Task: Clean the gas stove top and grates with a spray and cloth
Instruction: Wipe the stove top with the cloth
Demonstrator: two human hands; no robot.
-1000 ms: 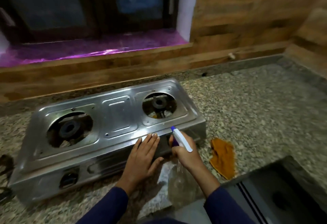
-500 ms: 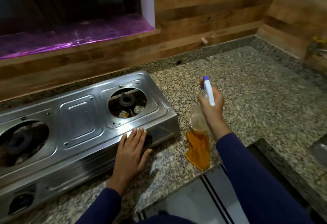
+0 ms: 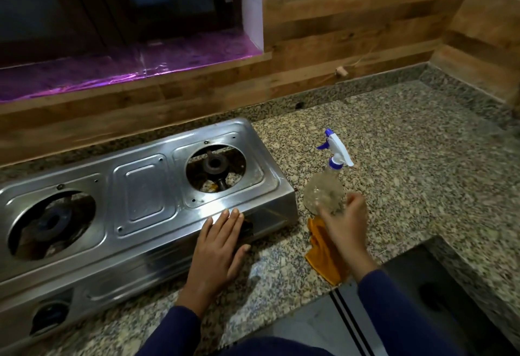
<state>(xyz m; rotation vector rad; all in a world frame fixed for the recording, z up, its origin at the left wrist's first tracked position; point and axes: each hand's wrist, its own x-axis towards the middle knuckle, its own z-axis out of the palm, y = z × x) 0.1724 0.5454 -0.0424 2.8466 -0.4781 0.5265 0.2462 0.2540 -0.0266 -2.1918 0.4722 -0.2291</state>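
Resting flat on the front edge of the steel gas stove (image 3: 140, 186), mid-frame, the left hand (image 3: 219, 246) is lying with fingers straight and together. Right of it, the right hand (image 3: 347, 217) is blurring against a clear spray bottle (image 3: 323, 195) with a white-and-blue trigger, grip impossible to tell. The bottle is sitting on the granite counter (image 3: 408, 158), contents and label unreadable. An orange cloth (image 3: 320, 257) is lying beneath that wrist.

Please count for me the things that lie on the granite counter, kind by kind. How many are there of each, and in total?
Gas stove: 1
Spray bottle: 1
Orange cloth: 1
Total: 3
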